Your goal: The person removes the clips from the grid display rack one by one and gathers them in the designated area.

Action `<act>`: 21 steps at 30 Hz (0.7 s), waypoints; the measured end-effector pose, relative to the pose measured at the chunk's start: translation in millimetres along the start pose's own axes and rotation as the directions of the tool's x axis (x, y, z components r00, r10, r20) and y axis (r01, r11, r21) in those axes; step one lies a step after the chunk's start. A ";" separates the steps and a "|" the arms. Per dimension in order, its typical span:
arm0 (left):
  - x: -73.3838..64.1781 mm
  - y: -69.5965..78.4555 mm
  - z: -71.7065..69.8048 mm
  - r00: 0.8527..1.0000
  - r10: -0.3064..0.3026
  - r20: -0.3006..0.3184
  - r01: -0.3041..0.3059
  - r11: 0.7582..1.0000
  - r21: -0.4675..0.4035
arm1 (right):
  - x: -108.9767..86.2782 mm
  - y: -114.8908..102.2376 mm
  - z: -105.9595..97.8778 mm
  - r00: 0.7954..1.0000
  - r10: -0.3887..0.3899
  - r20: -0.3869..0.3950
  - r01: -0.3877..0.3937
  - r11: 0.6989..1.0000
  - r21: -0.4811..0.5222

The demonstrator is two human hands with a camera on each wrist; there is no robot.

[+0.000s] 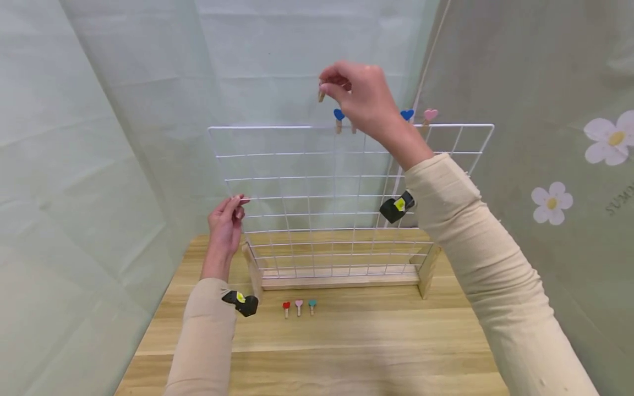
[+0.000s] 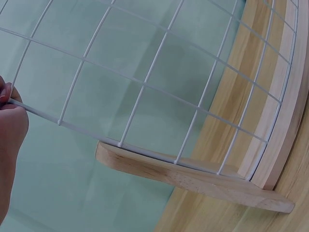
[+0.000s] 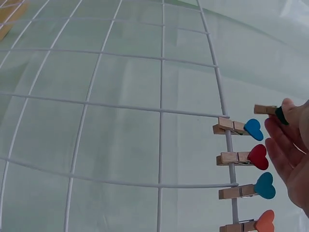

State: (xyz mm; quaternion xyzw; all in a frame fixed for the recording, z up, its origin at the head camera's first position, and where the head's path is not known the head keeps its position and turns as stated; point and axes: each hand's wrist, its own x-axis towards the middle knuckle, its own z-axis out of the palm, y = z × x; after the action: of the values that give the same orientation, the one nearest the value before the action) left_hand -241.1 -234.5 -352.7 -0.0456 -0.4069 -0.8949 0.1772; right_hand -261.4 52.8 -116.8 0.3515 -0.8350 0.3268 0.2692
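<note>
Between thumb and fingers, my right hand (image 1: 364,99) pinches a small wooden clothespin (image 3: 264,109) with a dark green heart, held above the top rail and apart from it. The white wire grid (image 1: 267,127) stands upright in a wooden base (image 1: 342,281). My left hand (image 1: 225,223) grips its left side wire. Several heart clothespins are clipped along the top rail; the right wrist view shows a blue-heart clothespin (image 3: 253,129), a red-heart clothespin (image 3: 258,156), a teal one (image 3: 264,185) and an orange one (image 3: 265,221). In the head view, my right hand partly hides this row.
On the wooden table (image 1: 376,341), in front of the base, lie a red-heart clothespin (image 1: 286,306), a pink-heart one (image 1: 299,304) and a teal-heart one (image 1: 312,303). Pale cloth (image 1: 134,71) hangs behind and at the left; flowered cloth (image 1: 550,71) hangs at the right.
</note>
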 end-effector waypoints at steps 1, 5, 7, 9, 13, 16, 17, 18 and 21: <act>-0.1 0.4 -0.4 1.000 0.003 0.000 -0.003 1.000 -0.003 | -0.4 -0.6 0.3 1.000 -0.018 -0.024 0.018 1.000 0.010; -0.4 1.0 -1.1 1.000 0.016 0.005 -0.016 1.000 0.003 | -1.6 -2.5 0.8 0.995 -0.053 -0.083 0.056 0.998 0.031; -0.6 1.2 -1.0 1.000 0.019 0.005 -0.019 1.000 0.000 | -2.1 -3.0 0.8 0.993 -0.059 -0.099 0.061 0.998 0.024; -0.8 1.5 -0.9 1.000 0.020 0.008 -0.020 1.000 -0.003 | -2.6 -3.0 0.9 0.989 -0.072 -0.130 0.075 0.997 0.016; -1.2 1.8 -0.3 1.000 0.025 0.015 -0.025 1.000 0.002 | -5.3 -2.6 1.2 0.971 -0.104 -0.216 0.111 0.994 0.018; -1.4 1.9 -0.2 1.000 0.026 0.013 -0.026 1.000 0.008 | -9.2 -2.1 1.2 0.961 -0.106 -0.256 0.121 0.992 0.043; -1.5 1.9 -0.3 1.000 0.025 0.011 -0.025 1.000 0.010 | -10.6 -1.8 1.0 0.961 -0.098 -0.258 0.118 0.991 0.061; -1.5 2.0 -0.4 1.000 0.024 0.009 -0.024 1.000 0.012 | -12.2 -1.2 1.1 0.960 -0.101 -0.261 0.125 0.989 0.076; -1.2 1.9 -0.4 1.000 0.023 0.007 -0.023 1.000 0.012 | -16.8 2.0 1.5 0.956 -0.104 -0.274 0.140 0.983 0.118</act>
State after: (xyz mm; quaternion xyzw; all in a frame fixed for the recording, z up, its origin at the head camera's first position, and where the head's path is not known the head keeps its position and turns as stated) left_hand -239.3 -235.7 -352.0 -0.0522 -0.4122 -0.8903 0.1866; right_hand -253.1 59.7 -129.9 0.3728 -0.7435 0.4099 0.3744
